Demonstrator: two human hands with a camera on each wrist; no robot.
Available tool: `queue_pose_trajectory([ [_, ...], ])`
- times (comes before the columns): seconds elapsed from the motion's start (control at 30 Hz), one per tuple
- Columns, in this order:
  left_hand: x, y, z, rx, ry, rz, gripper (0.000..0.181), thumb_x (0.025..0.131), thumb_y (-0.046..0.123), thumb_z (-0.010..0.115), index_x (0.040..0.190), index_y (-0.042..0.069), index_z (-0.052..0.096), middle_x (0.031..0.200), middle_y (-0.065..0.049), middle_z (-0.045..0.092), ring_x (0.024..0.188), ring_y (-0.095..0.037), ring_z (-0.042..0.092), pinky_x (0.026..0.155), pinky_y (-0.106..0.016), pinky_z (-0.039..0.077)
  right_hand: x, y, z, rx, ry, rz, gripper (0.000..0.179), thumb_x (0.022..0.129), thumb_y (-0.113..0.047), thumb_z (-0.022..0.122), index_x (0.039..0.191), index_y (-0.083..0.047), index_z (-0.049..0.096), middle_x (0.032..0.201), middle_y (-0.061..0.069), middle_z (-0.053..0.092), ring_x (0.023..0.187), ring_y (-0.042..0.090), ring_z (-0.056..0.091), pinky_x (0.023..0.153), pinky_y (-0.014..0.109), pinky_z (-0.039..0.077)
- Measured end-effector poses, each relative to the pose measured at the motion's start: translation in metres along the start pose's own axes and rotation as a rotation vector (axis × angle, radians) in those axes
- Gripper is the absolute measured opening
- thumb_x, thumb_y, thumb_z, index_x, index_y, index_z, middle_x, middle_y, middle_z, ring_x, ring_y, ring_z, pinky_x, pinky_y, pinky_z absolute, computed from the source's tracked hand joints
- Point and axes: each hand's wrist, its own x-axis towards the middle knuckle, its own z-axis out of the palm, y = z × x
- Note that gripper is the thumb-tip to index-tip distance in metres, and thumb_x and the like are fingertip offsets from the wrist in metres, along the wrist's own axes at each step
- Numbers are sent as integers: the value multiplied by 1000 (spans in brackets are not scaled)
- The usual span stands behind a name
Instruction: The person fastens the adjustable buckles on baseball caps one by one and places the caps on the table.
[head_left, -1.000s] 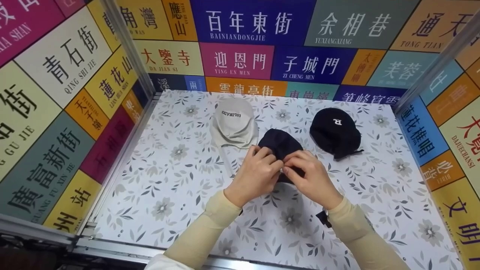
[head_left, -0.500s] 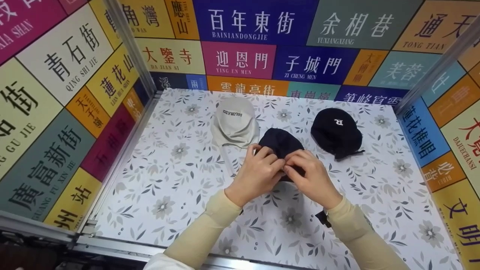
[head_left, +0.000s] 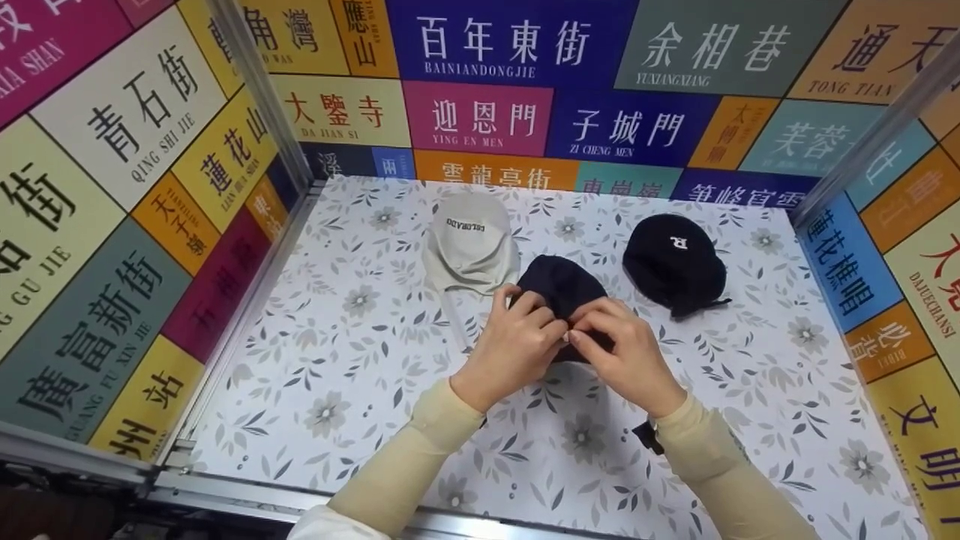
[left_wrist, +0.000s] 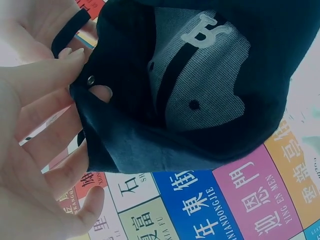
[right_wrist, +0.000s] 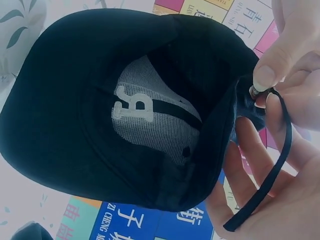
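Note:
A dark navy cap (head_left: 564, 283) is held in the middle of the table, its inside facing the wrist cameras. White stitching backs its front, and the brim (right_wrist: 50, 100) points away from the hands. My left hand (head_left: 517, 341) pinches the cap's back edge by a small metal buckle (right_wrist: 253, 91). Thumb and fingertip of my right hand (head_left: 630, 356) pinch the narrow back strap (right_wrist: 280, 160) right beside it, and the strap's loose end hangs down across that palm. The other fingers of both hands are spread around the cap's rear edge. Fingertips hide part of the buckle.
A beige cap (head_left: 471, 244) lettered COLORADO lies at the back left, its pale strap trailing forward. Farther right lies a black cap (head_left: 671, 262) with a white R. The floral table (head_left: 322, 360) has sign-covered walls (head_left: 480, 120) on its left, back and right.
Both hands stay at the cap's back strap with only tiny finger shifts. The head view has tilted very slightly; the other two caps lie where they were.

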Motion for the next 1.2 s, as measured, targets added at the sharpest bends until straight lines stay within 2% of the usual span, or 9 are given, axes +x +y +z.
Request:
queue_pose_trajectory([
  [0.17,-3,-1,0,-7,-7,-9,15,95,20,65,80,15,68,80,-1,66,95,-24,58,95,-54,37,-1,-1,0,7,2,8,9,92,-13,74,85,-19,72,106,-2,67,100,12,60,86,25,43],
  [0.37,-8,-1,2,-4,3,-16,11,92,20,69,82,16,69,82,0,66,93,-24,59,95,-54,38,-4,-2,2,11,5,13,9,91,-12,74,85,-18,73,105,-1,67,99,12,61,87,25,44],
  [0.63,-6,-2,3,-7,0,-32,10,90,17,71,82,12,69,89,-2,66,95,-25,59,97,-53,39,-2,0,0,9,4,8,10,91,-12,74,84,-18,72,104,-2,67,98,13,61,88,26,44],
  [0.87,-6,-3,4,-33,-21,-39,10,93,18,67,86,11,70,93,-2,66,97,-25,58,100,-52,36,-1,1,-1,19,8,3,10,91,-10,74,85,-18,73,105,-3,67,100,14,62,91,27,43],
  [1.2,-7,-6,6,-54,-40,-42,10,93,17,66,86,11,70,94,-3,65,97,-25,57,101,-54,36,-3,2,1,20,1,17,9,92,-12,73,87,-19,74,105,-3,67,99,13,61,88,26,43],
])
